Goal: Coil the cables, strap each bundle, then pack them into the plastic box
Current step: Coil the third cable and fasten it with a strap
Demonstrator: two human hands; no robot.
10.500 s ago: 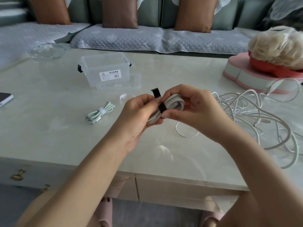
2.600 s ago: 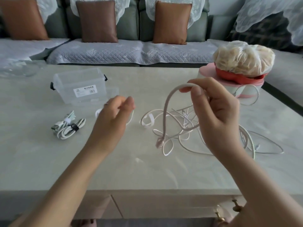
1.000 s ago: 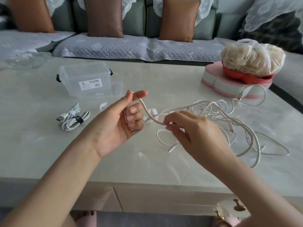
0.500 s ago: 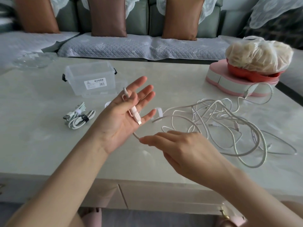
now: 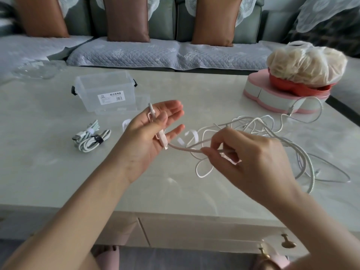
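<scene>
Right hand now risen, pinching pink cable just right of left hand. Left fingers straight, spread; thumb pins plug end across palm. Cable runs left-right between hands, slack trailing into tangle far right. Right hand nearer slack.

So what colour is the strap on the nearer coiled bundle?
The strap is black; head view.

A pale, glossy stone-look bench with brass-handled drawers stands before a grey-green sofa draped in quilted grey covers and white lace, three brown cushions upright against its back, in soft daylight.
</scene>
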